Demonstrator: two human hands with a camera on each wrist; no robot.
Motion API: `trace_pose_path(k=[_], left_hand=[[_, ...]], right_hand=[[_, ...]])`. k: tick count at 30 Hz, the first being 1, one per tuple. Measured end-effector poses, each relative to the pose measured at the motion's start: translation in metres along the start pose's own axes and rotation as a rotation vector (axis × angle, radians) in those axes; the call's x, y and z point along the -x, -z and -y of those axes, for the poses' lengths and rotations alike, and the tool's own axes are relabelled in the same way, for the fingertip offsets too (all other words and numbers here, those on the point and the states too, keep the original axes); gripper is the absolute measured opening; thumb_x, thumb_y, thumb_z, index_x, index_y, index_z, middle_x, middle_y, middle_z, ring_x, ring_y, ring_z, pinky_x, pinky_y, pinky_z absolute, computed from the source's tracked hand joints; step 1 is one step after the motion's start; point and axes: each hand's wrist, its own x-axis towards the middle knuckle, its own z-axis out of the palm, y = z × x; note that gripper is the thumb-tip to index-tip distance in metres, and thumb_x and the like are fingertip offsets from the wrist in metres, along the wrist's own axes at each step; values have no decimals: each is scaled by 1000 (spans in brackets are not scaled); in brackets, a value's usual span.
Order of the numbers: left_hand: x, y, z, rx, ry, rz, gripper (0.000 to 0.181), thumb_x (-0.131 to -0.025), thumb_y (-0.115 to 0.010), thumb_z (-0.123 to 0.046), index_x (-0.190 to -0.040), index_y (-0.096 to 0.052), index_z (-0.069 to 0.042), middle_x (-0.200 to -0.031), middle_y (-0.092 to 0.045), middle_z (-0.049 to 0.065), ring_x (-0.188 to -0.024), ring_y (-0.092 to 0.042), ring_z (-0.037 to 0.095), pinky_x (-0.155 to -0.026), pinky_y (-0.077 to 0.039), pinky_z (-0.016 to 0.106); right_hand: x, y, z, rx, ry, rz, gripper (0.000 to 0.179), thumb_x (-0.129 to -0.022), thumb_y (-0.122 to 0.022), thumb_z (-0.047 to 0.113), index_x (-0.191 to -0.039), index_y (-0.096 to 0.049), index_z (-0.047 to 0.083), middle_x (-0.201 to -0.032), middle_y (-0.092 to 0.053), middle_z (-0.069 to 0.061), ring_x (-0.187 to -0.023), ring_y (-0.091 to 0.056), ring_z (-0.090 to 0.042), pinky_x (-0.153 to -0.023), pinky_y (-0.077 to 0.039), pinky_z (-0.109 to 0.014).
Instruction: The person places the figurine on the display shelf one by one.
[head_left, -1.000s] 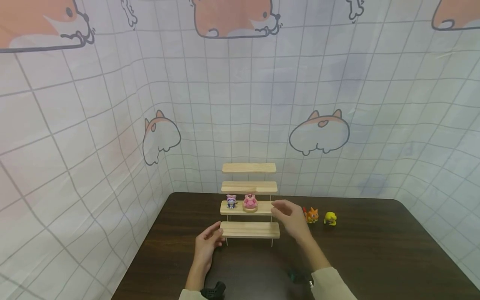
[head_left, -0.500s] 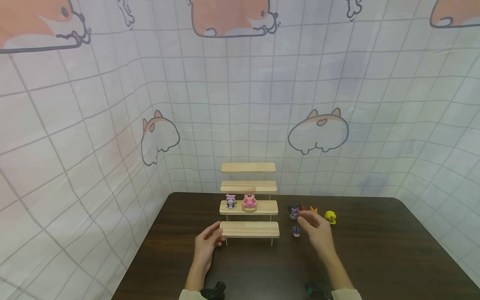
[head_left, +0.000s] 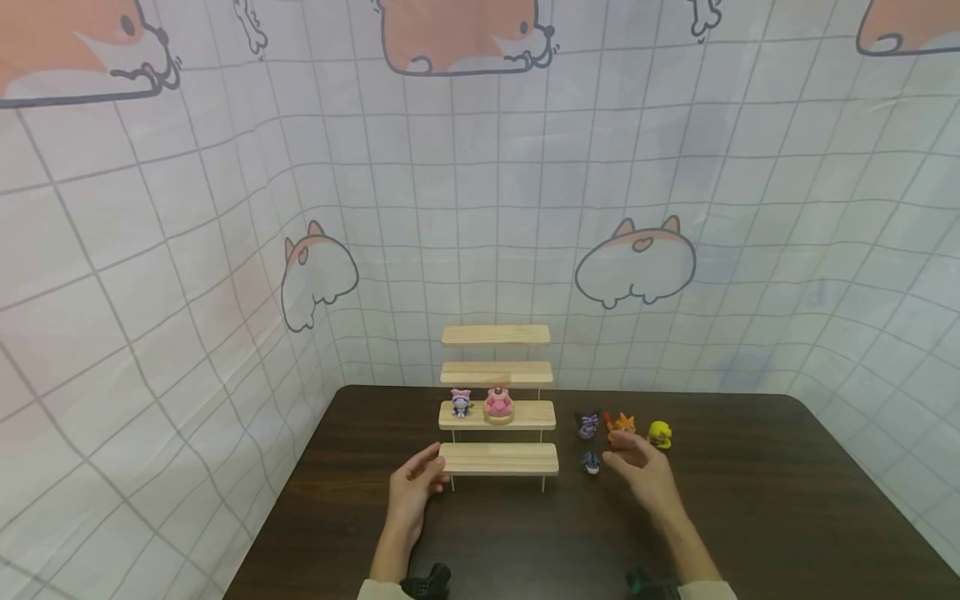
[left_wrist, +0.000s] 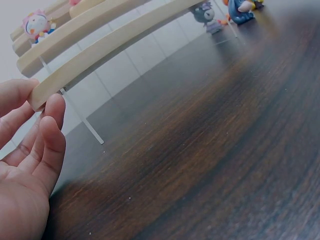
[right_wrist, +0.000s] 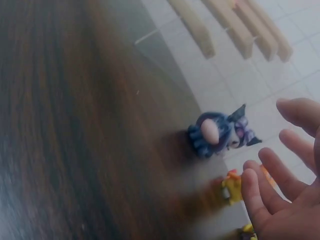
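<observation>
On the dark tabletop [head_left: 757, 508], wooden stand [head_left: 498, 458] sits roughly centre; left hand [head_left: 411, 492] pinches the left end of its lowest board. Right hand [head_left: 651, 475]: grip released, fingers spread, holding nothing, beside orange figure [head_left: 622, 425]; contact can't be told. Blue figure [head_left: 591, 463] just left of those fingertips, purple figure [head_left: 588, 425] behind it, yellow figure [head_left: 660, 433] farther right. Pink figure [head_left: 498, 404] and cat-eared figure [head_left: 461, 403] stand on second board from bottom.

Risks, my judgement: right-hand fingers could topple blue or orange figure, spacing is tight. A tug by the left grip could rock the stand on its thin legs and tip the two shelved figures off.

Brands, labels, writing: none readable. Wall cloth [head_left: 480, 208] shows only grid lines and cartoon animals; figures too small for marks.
</observation>
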Motion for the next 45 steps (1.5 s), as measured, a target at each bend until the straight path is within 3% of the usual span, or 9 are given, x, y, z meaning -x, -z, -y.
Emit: trace_pose_path(k=[6, 12, 19, 27, 34, 45], left_hand=[[0, -1, -1, 5, 2, -6, 46, -98, -71, -20, -140, -61, -3, -94, -72, -4, -77, -69, 10, -67, -56, 23], [2, -1, -2, -3, -4, -4, 49, -98, -71, -20, -141, -59, -1, -94, -72, -3, -77, -69, 10, -67, -56, 23], [2, -1, -2, 1, -9, -4, 47, -98, -71, -20, -140, -61, -3, -92, -71, -3, -76, -69, 10, -67, -56, 22], [1, -1, -1, 2, 0, 0, 46, -98, -71, -19, -140, -61, -3, -93, -71, -3, -77, -69, 10, -67, -56, 22], [-2, -1, 0, -12, 14, 9, 44, -99, -68, -13, -139, -60, 2, -91, -71, -1, -77, -69, 12, -67, -56, 24], [2, -2, -1, 5, -12, -11, 45, -97, -72, -19, -138, -63, -3, -90, -70, -3, -76, -69, 10, -67, -56, 22]], right_hand=[[-6, 0, -11, 21, -19, 55, 58, -96, -73, 27, -147, -53, 7, -147, -56, -18, -125, -60, -32, -91, -54, -32], [-12, 0, -19, 4, -25, 111, 62, -95, -74, 22, -148, -49, 2, -147, -52, -27, -125, -61, -41, -85, -58, -33], [-19, -2, -22, 33, -32, 153, 62, -94, -75, 21, -148, -50, 2, -145, -54, -30, -114, -68, -34, -76, -57, -31], [-27, -8, -25, 96, -13, 158, 61, -89, -81, 23, -141, -57, 2, -134, -62, -28, -100, -70, -24, -77, -57, -30], [-28, -11, -21, 135, -20, 168, 59, -88, -82, 23, -139, -60, 3, -132, -64, -26, -103, -68, -27, -79, -56, -34], [-28, -17, -21, 189, 1, 143, 52, -87, -82, 18, -133, -64, 2, -126, -68, -25, -107, -67, -34, -86, -57, -46]])
